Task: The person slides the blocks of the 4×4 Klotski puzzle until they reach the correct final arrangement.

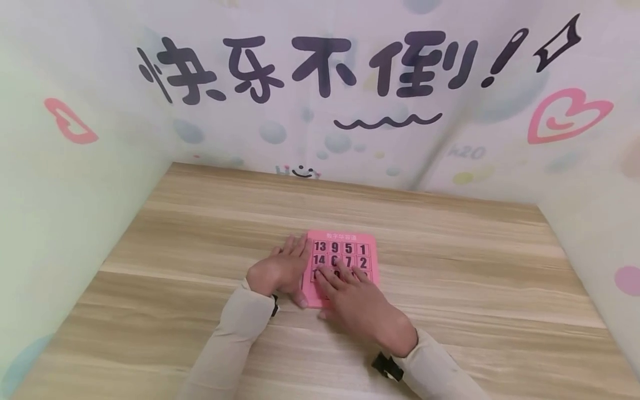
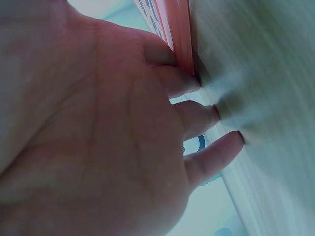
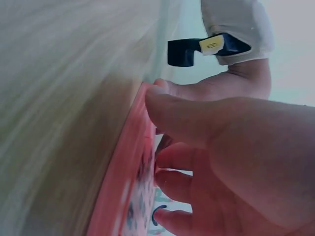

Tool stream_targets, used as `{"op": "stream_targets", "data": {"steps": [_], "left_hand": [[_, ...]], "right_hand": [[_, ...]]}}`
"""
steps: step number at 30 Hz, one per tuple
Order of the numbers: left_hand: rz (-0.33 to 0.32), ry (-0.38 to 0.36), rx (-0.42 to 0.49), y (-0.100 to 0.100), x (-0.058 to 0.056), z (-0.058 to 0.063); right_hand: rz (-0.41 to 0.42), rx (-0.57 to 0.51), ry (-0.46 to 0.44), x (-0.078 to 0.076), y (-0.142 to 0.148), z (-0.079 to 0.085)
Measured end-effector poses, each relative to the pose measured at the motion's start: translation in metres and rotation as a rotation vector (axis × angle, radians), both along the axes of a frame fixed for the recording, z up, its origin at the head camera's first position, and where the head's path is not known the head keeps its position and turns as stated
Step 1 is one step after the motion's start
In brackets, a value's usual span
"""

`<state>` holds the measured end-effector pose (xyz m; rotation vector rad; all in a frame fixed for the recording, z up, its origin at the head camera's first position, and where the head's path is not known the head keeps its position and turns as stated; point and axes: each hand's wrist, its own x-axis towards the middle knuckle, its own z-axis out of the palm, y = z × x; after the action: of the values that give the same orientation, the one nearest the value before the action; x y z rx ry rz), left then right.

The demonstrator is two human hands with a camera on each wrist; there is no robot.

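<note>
A pink number slide puzzle (image 1: 348, 248) lies flat on the wooden table, its top row reading 13, 9, 5, 1. My left hand (image 1: 282, 270) rests along its left edge. In the left wrist view, the fingertips (image 2: 231, 142) touch the table close beside the puzzle's side. Over the lower rows my right hand (image 1: 360, 303) spreads its fingers across the tiles, hiding several numbers. The right wrist view shows the right thumb (image 3: 165, 105) at the near edge of the puzzle, with the other fingers lightly bent over its face.
The wooden table (image 1: 450, 250) stretches around the puzzle on all sides. Behind it hangs a pale printed backdrop (image 1: 300, 133) with large black characters, and similar cloth walls stand left and right. Both wrists wear black straps (image 1: 387, 366) over light sleeves.
</note>
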<state>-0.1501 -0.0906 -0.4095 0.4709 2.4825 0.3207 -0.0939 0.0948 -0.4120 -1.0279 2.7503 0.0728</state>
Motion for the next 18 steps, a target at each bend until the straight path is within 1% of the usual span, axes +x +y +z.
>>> {"op": "stream_targets", "data": {"steps": [3, 8, 13, 18], "left_hand": [[0.002, -0.004, 0.002, 0.0013, -0.0004, -0.0005], [0.004, -0.004, 0.010, 0.0009, -0.0001, 0.0029], [0.005, -0.012, 0.011, 0.0017, -0.0007, 0.0026], [0.007, -0.017, 0.019, 0.0025, -0.0005, 0.0014]], "right_hand": [[-0.003, 0.003, 0.002, -0.0024, 0.0007, -0.0034], [-0.007, 0.015, -0.011, -0.0050, -0.0002, -0.0037], [-0.016, 0.018, -0.039, -0.0043, 0.0004, -0.0026], [-0.006, 0.027, -0.053, -0.0021, 0.0018, -0.0016]]}}
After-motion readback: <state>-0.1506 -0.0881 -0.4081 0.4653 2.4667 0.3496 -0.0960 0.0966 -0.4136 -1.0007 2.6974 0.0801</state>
